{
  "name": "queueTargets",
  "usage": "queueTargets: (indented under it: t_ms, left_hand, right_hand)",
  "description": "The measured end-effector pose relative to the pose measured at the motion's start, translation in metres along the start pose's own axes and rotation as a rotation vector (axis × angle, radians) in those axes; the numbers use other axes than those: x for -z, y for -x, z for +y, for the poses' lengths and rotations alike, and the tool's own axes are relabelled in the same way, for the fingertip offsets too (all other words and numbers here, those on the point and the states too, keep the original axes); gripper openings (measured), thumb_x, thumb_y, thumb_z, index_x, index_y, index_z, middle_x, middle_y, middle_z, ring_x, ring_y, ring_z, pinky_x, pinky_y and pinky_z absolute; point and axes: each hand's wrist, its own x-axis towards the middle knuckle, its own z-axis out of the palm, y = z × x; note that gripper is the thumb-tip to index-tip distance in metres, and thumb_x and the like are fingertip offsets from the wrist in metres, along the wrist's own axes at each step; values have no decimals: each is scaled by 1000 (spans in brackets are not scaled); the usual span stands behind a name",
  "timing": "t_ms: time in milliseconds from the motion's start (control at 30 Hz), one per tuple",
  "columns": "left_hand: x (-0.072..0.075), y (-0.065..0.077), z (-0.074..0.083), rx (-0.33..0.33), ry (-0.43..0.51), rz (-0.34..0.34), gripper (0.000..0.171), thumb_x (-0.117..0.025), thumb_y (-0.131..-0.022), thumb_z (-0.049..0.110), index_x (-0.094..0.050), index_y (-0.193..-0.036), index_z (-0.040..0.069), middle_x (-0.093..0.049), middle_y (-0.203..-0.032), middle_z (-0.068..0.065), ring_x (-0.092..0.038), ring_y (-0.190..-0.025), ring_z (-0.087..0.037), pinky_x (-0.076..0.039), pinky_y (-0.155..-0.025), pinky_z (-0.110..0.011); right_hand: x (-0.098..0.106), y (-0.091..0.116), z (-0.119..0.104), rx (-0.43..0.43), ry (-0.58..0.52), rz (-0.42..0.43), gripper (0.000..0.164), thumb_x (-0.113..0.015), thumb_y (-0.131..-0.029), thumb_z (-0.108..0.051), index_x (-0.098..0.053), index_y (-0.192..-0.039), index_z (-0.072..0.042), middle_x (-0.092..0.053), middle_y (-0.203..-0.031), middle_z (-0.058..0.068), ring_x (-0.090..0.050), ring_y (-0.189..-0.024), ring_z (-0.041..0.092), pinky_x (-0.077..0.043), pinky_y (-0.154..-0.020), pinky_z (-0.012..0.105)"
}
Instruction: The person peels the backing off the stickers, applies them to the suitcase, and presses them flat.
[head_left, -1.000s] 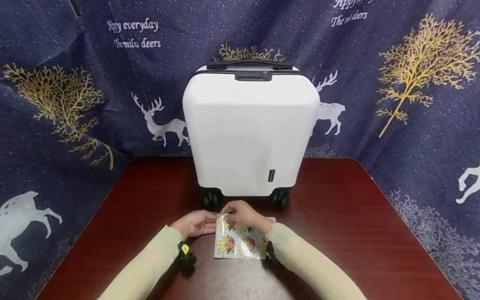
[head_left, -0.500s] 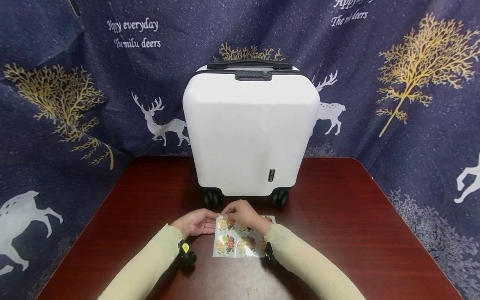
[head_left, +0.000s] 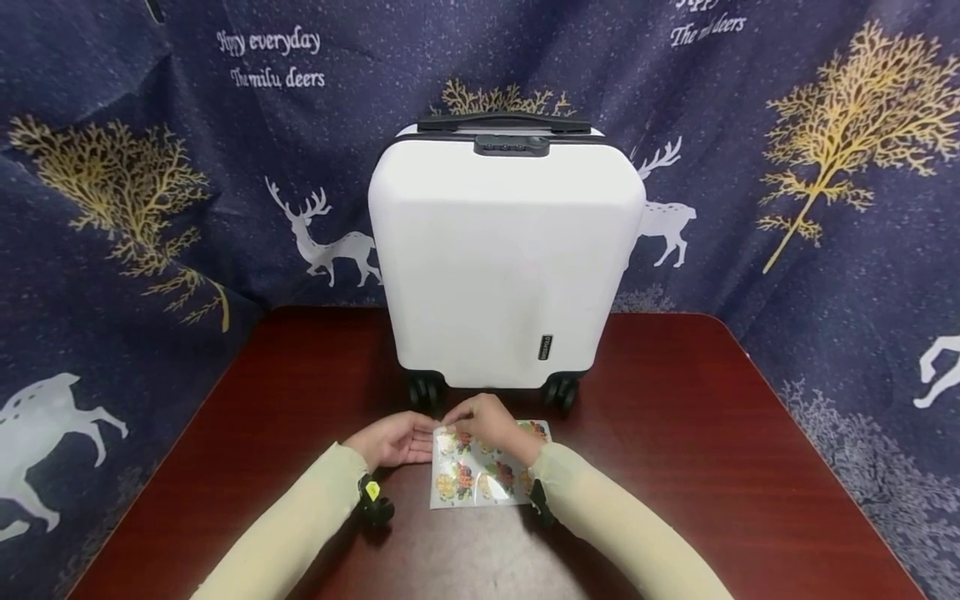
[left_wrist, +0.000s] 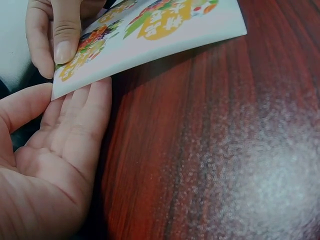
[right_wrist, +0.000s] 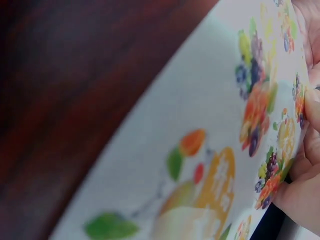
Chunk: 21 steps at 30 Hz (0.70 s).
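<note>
A white sheet of fruit stickers [head_left: 491, 493] lies low over the table in the head view, its left side lifted off the wood in the left wrist view. My left hand [head_left: 396, 440] is palm up at the sheet's far left corner. Its fingers [left_wrist: 92, 105] reach under the edge and its thumb meets the corner. From above, my right hand [head_left: 489, 423] pinches the same corner, thumb on the printed face. Its other fingertips are partly hidden behind the sheet. Bunches of fruit with yellow lettering show large in the right wrist view.
A white suitcase [head_left: 502, 267] with black wheels stands upright just behind the hands on the dark red table [head_left: 675, 467]. Behind it hangs a dark blue cloth [head_left: 540, 50] printed with deer and golden trees.
The head view has shifted slightly. Both hands stay at the sheet's corner, with only small movements of the fingers and the sheet.
</note>
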Motion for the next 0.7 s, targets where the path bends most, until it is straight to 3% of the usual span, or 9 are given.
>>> queueTargets:
  t_ms: [167,367,700]
  left_hand:
    - [-4,5,2,8,18,12,24,-48,-104,12,-71,-97,8,-78,-90,-4,-75,-86,-12,-63,-84,-28]
    - [-3,5,2,15,28,4,25,-47,-105,11,-70,-95,10,-78,-89,-4,-74,-86,-11,-63,-84,-28]
    - [-3,5,3,12,27,-16,27,-45,-106,13,-71,-97,9,-78,-91,-4,-75,-87,-11,-63,-83,-27]
  right_hand:
    - [0,0,-2,-35,-36,-34,14,-70,-92,-1,-80,-103,-3,-80,-103,13,-62,-82,5,-49,-71,14]
    - [1,0,-1,-9,-6,-47,15,-69,-93,0,-79,-104,-2,-79,-103,13,-68,-89,12,-52,-76,17]
    - [0,-2,-1,18,31,-62,13,-64,-95,2,-75,-99,-4,-74,-95,10,-58,-85,7,-49,-77,18]
